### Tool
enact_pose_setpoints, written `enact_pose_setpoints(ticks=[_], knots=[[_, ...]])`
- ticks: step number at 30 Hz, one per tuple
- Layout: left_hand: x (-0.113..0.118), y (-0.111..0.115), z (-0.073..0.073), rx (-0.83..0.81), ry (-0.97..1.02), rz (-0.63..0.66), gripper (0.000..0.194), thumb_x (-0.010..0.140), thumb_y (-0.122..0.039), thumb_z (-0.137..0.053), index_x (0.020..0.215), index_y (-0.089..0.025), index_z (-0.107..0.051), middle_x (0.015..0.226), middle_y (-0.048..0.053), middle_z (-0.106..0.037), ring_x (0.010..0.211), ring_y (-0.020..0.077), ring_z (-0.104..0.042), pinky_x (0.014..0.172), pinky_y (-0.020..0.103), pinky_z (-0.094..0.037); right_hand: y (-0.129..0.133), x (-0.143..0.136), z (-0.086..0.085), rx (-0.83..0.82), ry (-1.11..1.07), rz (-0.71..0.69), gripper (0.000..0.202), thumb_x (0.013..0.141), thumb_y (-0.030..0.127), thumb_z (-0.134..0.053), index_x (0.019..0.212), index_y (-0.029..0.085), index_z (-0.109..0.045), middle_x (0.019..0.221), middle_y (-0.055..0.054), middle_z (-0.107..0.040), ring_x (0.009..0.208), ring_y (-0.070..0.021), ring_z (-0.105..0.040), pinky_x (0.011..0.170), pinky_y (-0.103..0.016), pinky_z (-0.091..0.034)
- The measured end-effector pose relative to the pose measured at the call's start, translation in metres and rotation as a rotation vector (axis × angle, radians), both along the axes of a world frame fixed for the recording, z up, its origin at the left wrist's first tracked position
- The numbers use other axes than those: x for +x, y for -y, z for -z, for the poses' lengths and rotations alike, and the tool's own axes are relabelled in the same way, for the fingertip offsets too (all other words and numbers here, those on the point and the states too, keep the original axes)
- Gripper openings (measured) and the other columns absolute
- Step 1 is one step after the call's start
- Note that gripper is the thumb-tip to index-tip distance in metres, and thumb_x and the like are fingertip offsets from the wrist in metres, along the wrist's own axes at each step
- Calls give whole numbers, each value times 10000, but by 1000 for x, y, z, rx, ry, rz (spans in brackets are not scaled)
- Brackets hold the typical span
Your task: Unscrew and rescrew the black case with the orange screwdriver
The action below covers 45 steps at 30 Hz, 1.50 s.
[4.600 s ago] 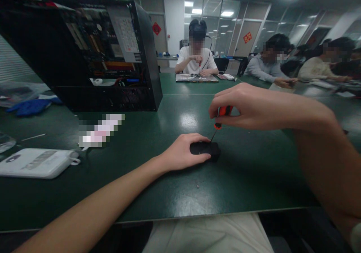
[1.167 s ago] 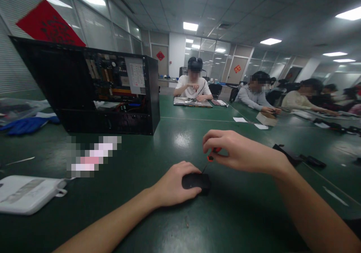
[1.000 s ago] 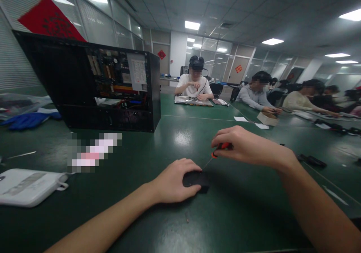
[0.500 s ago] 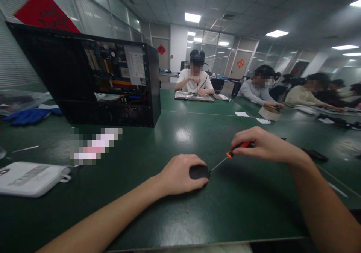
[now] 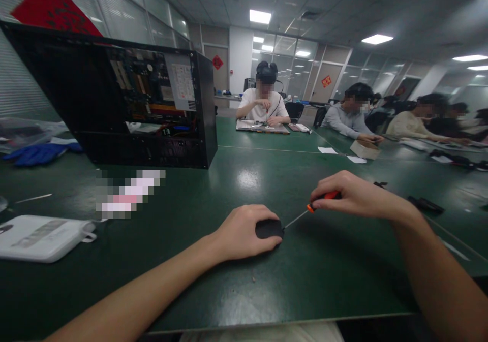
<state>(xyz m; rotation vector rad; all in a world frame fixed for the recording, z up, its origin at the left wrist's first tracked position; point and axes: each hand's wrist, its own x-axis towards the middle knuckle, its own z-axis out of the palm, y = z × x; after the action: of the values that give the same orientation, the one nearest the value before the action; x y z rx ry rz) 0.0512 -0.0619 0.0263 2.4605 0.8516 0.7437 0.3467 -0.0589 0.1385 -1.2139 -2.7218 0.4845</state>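
My left hand [image 5: 244, 232] lies over a small black device [image 5: 269, 228] on the green table [image 5: 312, 276] and holds it down; most of the device is hidden under my fingers. My right hand [image 5: 353, 195] grips a small screwdriver [image 5: 309, 210] with an orange and black handle. The shaft slants down to the left, and its tip touches the right end of the black device.
An open black computer case [image 5: 125, 108] stands at the back left, with blue gloves [image 5: 38, 153] beside it. A white flat box [image 5: 41, 238] lies at the near left. Black parts [image 5: 425, 204] lie to the right. Other people sit at tables farther back.
My right hand moved rightward and lowered the screwdriver from steep to nearly flat, its tip now at the device's right end. My left hand stayed on the device. The view tilted slightly.
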Motion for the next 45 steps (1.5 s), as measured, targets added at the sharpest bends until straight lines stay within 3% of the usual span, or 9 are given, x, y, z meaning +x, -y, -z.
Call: enact_pose_setpoints(ticks=[10,14,17,19,22,25,29,37,45], knots=[[-3,-4,4,-20,-9,-2,406,851,-431,-805,1190,-212,-758,1196,48,-772,1088,266,-721,962,358,-532,-11,22,45,-84,-106,69,441,1009,564,-575,1018,192,-811,903,-46,-755,776,-172,-655,701,-291,-462],[-4,-4,4,-15,-14,-14,400,851,-417,-804,1186,-203,-759,1186,49,-773,1084,261,-723,957,357,-532,-5,16,37,45,-137,21,380,1020,515,-584,1098,213,-802,1001,-64,-725,870,-172,-655,766,-289,-475],[-5,-3,4,-9,-16,-13,396,849,-414,-804,1181,-201,-760,1172,46,-773,1066,254,-725,951,355,-539,5,9,25,151,-104,-25,322,1039,460,-575,1117,235,-792,1017,-56,-705,865,-151,-654,747,-267,-476],[-6,-3,4,0,-13,-3,399,849,-404,-803,1187,-197,-757,1175,48,-770,1069,250,-723,961,353,-540,7,5,25,187,-92,-44,278,1034,431,-596,1081,238,-790,978,-39,-707,831,-131,-653,718,-243,-468],[-10,-3,3,27,-11,42,412,854,-385,-799,1210,-185,-749,1188,56,-763,1080,242,-718,983,349,-540,1,2,46,330,-180,-28,269,1025,381,-618,893,201,-767,792,-6,-681,685,-97,-612,635,-221,-424],[-16,-5,3,73,-14,83,419,844,-351,-805,1216,-166,-748,1178,70,-765,1072,241,-718,978,351,-547,-12,1,76,502,-280,39,414,1047,325,-561,677,161,-647,613,14,-555,547,-82,-497,568,-240,-351],[-22,-8,5,141,0,104,423,842,-315,-804,1228,-155,-741,1169,84,-769,1065,249,-720,958,366,-556,-20,-2,103,641,-370,82,441,1040,264,-545,612,162,-575,571,22,-487,511,-79,-440,549,-248,-322],[-16,12,18,264,61,125,403,815,-333,-835,1175,-180,-737,1082,60,-790,930,252,-735,788,384,-543,-8,-11,116,770,-557,79,371,997,132,-560,630,181,-590,534,18,-517,477,-87,-471,518,-249,-351],[-6,28,19,297,115,93,401,797,-315,-856,1150,-184,-715,1036,47,-792,871,247,-727,725,379,-522,-6,-8,119,789,-634,4,300,940,43,-582,679,189,-606,546,24,-511,479,-92,-466,509,-264,-343]])
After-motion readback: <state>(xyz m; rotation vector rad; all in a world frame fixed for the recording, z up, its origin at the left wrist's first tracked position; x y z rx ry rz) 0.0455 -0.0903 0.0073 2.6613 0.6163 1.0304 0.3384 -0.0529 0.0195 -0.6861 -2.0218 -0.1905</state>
